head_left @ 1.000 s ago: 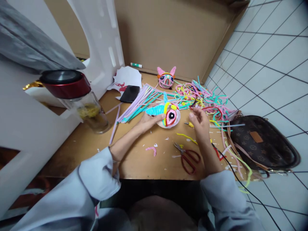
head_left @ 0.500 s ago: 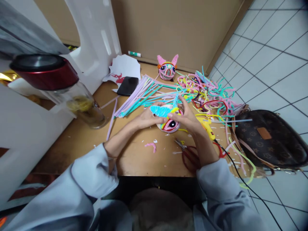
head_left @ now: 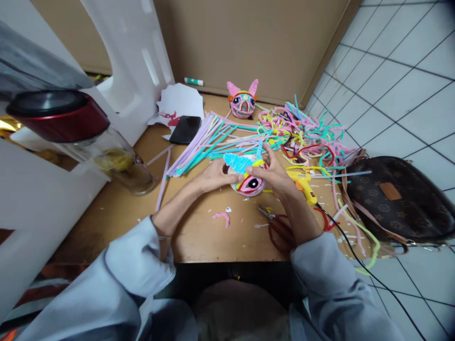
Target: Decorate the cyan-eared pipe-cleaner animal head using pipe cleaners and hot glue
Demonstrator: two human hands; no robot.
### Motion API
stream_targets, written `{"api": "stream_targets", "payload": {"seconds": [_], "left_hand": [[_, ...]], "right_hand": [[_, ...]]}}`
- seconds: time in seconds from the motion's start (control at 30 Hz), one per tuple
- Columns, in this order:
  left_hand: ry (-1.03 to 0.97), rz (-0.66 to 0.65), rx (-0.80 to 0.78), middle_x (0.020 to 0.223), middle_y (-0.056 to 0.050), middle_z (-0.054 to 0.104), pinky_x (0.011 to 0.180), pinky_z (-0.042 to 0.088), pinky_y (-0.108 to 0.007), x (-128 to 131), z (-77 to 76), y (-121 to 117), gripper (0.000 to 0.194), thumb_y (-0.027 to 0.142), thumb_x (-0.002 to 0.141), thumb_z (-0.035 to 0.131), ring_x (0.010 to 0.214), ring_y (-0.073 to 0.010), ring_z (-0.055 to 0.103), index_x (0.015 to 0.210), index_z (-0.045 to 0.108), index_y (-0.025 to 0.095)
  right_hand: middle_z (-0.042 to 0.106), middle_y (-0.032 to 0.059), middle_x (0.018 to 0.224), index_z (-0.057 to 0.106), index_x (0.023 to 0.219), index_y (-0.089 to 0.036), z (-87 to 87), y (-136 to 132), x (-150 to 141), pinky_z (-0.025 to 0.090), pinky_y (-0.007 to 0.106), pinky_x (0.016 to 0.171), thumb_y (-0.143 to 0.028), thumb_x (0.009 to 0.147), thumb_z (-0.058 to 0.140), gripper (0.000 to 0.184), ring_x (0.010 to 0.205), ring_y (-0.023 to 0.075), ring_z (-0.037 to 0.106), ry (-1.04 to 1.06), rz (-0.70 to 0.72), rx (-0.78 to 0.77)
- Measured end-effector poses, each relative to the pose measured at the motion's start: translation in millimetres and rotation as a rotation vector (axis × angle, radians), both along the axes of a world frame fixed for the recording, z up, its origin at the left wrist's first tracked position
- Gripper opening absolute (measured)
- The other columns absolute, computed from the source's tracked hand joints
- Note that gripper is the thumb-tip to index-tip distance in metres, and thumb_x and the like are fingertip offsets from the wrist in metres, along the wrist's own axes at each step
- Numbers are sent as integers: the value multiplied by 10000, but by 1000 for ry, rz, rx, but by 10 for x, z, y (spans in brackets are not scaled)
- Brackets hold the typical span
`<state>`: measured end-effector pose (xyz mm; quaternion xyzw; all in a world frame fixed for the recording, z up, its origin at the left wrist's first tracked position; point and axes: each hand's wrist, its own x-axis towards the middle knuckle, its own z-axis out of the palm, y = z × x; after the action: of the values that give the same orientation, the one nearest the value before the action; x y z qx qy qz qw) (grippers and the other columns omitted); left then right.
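Between both hands is a round pipe-cleaner animal head [head_left: 250,185] with blue ears, yellow and red trim and a large pink-rimmed eye. My left hand [head_left: 217,176] grips its left side, thumb across the front. From the right, my right hand [head_left: 276,176] holds it with the thumb on the yellow trim and the index finger beside the upright blue ear. The hidden fingers lie behind the head. Close to my right forearm are red-handled scissors [head_left: 280,229] and a yellow glue gun [head_left: 303,185]. A pink pipe-cleaner scrap [head_left: 223,218] lies below the head.
A bundle of lilac and teal pipe cleaners [head_left: 199,144] and a tangled colourful pile [head_left: 305,135] lie behind my hands. A finished-looking pink-eared head [head_left: 242,105] stands at the back. A glass bottle [head_left: 121,166] and phone [head_left: 185,130] are left; a brown bag [head_left: 401,203] is right.
The animal head has tilted slightly in my hands, its left blue ear now angled differently. Both hands keep their hold. The whole view has shifted a little.
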<state>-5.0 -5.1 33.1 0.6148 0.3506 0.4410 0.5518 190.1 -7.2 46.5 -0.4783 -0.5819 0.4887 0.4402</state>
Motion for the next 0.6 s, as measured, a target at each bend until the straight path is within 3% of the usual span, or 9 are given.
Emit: {"api": "stream_targets", "payload": {"seconds": [0.23,0.37,0.47,0.6], "left_hand": [[112,67,7,954,-67,763,927,550,-425,-9,88,-44,728,344,528,885,1016,-327,701,1213,684,199],[130,70,6,918,-55,750,878,555,-404,-16,94,-56,753,298,525,884,992,-324,697,1240,670,202],[153,57,13,989,-68,756,854,559,-409,-22,79,-57,757,278,540,874,914,-298,703,1262,660,203],[199,54,119,1261,-119,708,1043,493,-460,-34,79,-56,763,282,545,865,1188,-354,650,1273,651,208]], "right_hand": [[526,160,1521,323,1572,-247,68,-33,-19,553,487,1030,-547,486,913,1272,1308,353,602,23,23,-24],[467,151,1576,303,1584,-242,59,-49,-14,512,484,1096,-505,473,941,1308,1452,356,463,12,16,4],[440,163,1591,264,1599,-215,54,-48,-14,505,493,1107,-447,475,945,1334,1443,357,473,-1,28,5],[446,158,1583,236,1610,-239,54,-37,-17,556,498,1040,-419,463,938,1357,1356,363,556,4,18,9]]}}
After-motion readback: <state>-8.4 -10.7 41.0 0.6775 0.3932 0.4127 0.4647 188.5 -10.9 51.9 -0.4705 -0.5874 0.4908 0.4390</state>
